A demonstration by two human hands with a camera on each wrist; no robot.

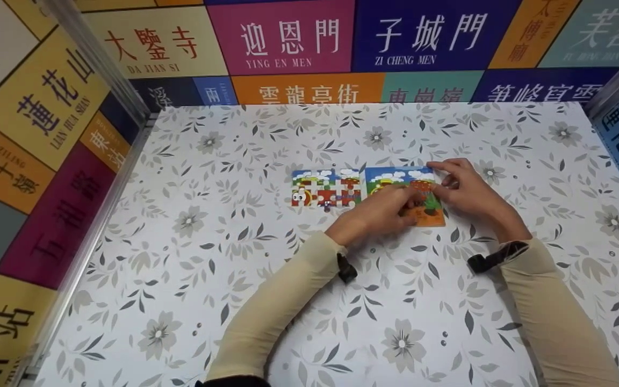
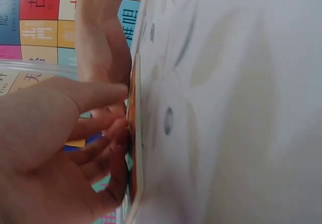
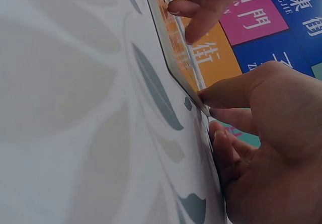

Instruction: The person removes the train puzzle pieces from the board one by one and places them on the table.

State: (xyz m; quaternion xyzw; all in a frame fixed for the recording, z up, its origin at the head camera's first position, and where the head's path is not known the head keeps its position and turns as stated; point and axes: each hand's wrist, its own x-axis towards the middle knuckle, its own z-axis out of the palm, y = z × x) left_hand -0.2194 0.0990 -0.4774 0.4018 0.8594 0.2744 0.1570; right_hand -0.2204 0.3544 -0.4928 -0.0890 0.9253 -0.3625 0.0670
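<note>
A thin picture board [image 1: 430,217] with blue sky, a green plant and orange ground lies on the patterned table. My left hand [image 1: 382,212] reaches over its middle and covers part of the picture. Bent fingers [image 2: 118,173] of that hand come down to the board's face in the left wrist view; what lies under them is hidden. At the right edge, my right hand [image 1: 470,191] holds the upper corner between thumb and forefinger. The right wrist view shows that thumb against the board's edge [image 3: 173,70]. Left of the board lies a colourful jigsaw [image 1: 336,194] with white gaps among its pieces.
The white table [image 1: 180,269] carries a grey leaf and flower print. Panels with large characters [image 1: 288,37] stand behind it and along both sides. A metal rail [image 1: 94,215] runs down the left side. Dark straps [image 1: 347,269] circle both wrists.
</note>
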